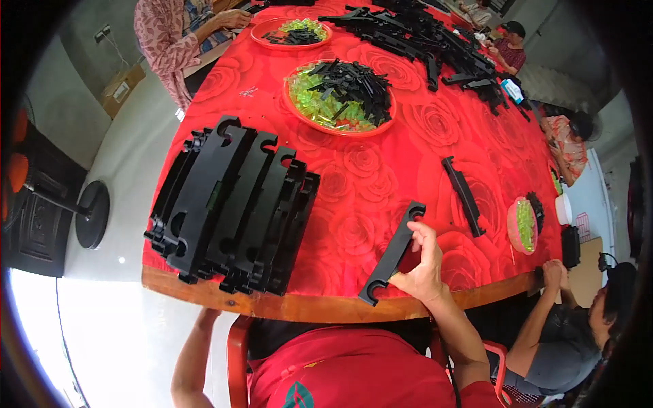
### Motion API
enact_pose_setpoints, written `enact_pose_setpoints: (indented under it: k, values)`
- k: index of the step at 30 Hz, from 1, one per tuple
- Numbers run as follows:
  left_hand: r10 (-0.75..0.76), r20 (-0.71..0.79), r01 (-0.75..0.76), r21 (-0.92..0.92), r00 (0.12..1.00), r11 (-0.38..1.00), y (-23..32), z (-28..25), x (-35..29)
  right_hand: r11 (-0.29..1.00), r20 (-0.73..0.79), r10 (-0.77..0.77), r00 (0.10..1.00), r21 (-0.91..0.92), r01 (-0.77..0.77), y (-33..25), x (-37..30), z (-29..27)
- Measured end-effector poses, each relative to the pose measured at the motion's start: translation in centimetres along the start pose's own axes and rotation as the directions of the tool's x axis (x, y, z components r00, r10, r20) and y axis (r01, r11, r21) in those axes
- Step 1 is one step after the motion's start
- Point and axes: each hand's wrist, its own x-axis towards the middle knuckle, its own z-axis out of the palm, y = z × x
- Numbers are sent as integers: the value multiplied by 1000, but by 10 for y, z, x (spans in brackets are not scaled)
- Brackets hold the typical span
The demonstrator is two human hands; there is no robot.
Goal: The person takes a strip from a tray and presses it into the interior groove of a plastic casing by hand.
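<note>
My right hand (423, 268) is closed on a long black plastic bar (394, 251), fingers on its right edge. The bar stands tilted near the table's front edge and has a rounded notch at each end. My left forearm (192, 357) reaches to the table's front edge at the left, where the hand is hidden below the tabletop. A stack of similar black bars (221, 197) lies left of my right hand, several of them side by side. Another single black bar (464, 197) lies on the tablecloth to the right, beyond my right hand.
A red flower-patterned cloth (354, 224) covers the table. A red basin (291, 112) holds yellow-green clear pieces and small black strips; a second basin (255, 34) stands behind it. A large pile of black parts (415, 41) lies far back. A seated person (564, 340) is close at right.
</note>
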Motion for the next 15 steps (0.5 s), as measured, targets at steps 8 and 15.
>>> enact_pose_setpoints:
  k: [8, 15]
  values:
    - [174, 135, -188, 96, 975, 977, 10, 36, 83, 997, 74, 41, 996, -75, -35, -7, 4, -2]
    - [301, 207, -334, 145, 931, 931, 5, 64, 124, 993, 87, 23, 996, -117, -13, -5, 6, 0]
